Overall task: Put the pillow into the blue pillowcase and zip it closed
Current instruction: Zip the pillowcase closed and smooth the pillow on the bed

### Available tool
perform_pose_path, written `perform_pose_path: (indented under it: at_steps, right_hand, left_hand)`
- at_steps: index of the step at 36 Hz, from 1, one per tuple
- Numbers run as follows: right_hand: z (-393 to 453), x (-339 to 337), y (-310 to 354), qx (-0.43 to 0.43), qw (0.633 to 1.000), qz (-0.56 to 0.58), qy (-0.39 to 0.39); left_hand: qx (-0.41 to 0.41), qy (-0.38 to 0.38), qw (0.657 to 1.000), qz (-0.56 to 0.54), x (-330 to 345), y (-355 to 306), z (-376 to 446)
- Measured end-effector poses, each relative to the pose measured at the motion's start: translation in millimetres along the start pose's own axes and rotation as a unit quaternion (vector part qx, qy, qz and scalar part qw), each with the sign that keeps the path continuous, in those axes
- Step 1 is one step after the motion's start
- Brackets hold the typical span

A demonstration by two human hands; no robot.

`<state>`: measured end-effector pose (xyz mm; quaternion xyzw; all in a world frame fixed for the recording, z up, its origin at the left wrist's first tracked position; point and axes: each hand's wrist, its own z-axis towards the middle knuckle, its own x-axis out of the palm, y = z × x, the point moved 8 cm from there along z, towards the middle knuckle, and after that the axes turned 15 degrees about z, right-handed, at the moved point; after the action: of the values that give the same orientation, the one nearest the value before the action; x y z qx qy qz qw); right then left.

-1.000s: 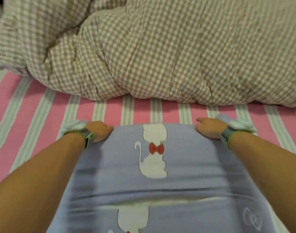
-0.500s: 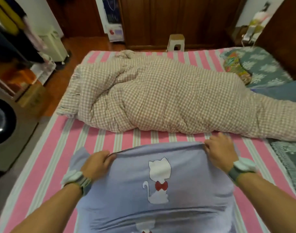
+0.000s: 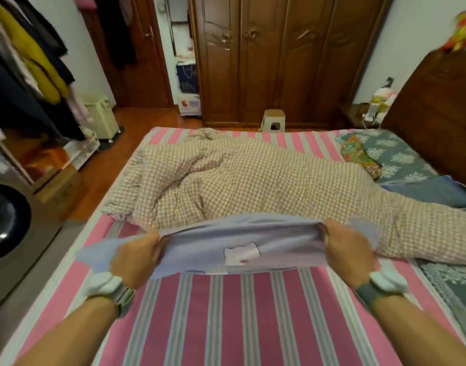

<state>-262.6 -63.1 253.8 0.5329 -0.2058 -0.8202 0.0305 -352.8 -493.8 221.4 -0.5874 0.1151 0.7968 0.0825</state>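
The blue pillowcase (image 3: 279, 240), printed with a white cat with a red bow, is lifted above the striped bed and stretched between my hands. My left hand (image 3: 135, 257) grips its left end, fingers curled into the fabric. At the right end my right hand (image 3: 347, 252) grips it the same way. A small flap of the blue fabric sticks out beyond each hand. Whether the pillow is inside the case cannot be told; the case looks flat and bunched.
A checked quilt (image 3: 253, 186) lies bunched across the bed just beyond the pillowcase. The pink striped sheet (image 3: 240, 318) is below my hands. Green patterned bedding (image 3: 401, 157) lies at the right; a washing machine (image 3: 12, 228) stands left of the bed; a wardrobe (image 3: 279, 56) is behind.
The pillowcase went from lying flat under my hands to being lifted and bunched up away from me. My view rose from the bed to take in the room.
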Motion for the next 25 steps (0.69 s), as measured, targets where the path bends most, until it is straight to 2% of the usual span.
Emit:
perform_pose_path:
  at_steps: [2, 3, 5, 6, 8, 12, 15, 18, 19, 20, 21, 22, 23, 25]
  right_hand:
    - [-0.2, -0.4, -5.1, 0.124, 0.992, -0.038, -0.001]
    - [-8.5, -2.2, -5.7, 0.157, 0.986, -0.050, -0.005]
    - [-6.8, -3.8, 11.1, 0.043, 0.999, -0.013, 0.014]
    - [-7.5, -7.2, 17.4, 0.000, 1.000, 0.012, 0.013]
    - [2.3, -25.3, 17.8, -0.004, 1.000, 0.018, -0.002]
    - [45.6, -58.5, 35.5, -0.054, 0.997, -0.040, -0.049]
    - [71.1, -60.6, 35.2, -0.074, 0.993, -0.077, -0.045]
    - [92.7, -23.2, 12.3, -0.037, 0.991, -0.131, -0.002]
    - [89.7, 15.2, -8.8, -0.016, 0.990, -0.137, 0.027]
    - [92.9, 17.9, -14.2, 0.012, 0.992, -0.121, 0.032]
    - [85.9, 50.1, -33.4, 0.038, 0.993, -0.095, 0.064]
    - [61.9, 87.8, -54.8, 0.071, 0.991, -0.059, 0.100]
    - [56.1, 101.0, -53.5, 0.069, 0.991, -0.023, 0.115]
    - [-9.0, 167.7, -75.7, 0.076, 0.977, 0.023, 0.196]
  left_hand:
    - [0.071, 0.033, 0.997, -0.003, 14.5, -1.2, -4.5]
    - [0.090, 0.058, 0.994, 0.000, 17.9, 3.8, -13.8]
    - [0.092, 0.042, 0.995, 0.013, 6.9, 15.2, -6.2]
    - [0.090, 0.004, 0.996, 0.019, -7.5, 18.8, -1.1]
    - [0.096, -0.053, 0.994, 0.030, -39.9, 18.6, 14.6]
    - [0.104, -0.107, 0.981, 0.122, -102.4, 6.9, 42.5]
    - [0.075, -0.072, 0.984, 0.143, -108.9, -2.6, 75.7]
    - [0.034, -0.025, 0.988, 0.151, -81.0, -15.5, 102.9]
    - [0.021, -0.004, 0.986, 0.165, -42.3, -21.6, 99.3]
    - [0.010, 0.000, 0.984, 0.180, -38.7, -28.1, 101.4]
    - [0.011, 0.030, 0.984, 0.177, -2.7, -38.9, 93.0]
    - [0.018, 0.071, 0.986, 0.152, 39.2, -56.9, 67.1]
    - [0.027, 0.090, 0.989, 0.114, 55.7, -70.3, 52.0]
    - [0.047, 0.179, 0.982, 0.037, 134.3, -112.8, -27.0]
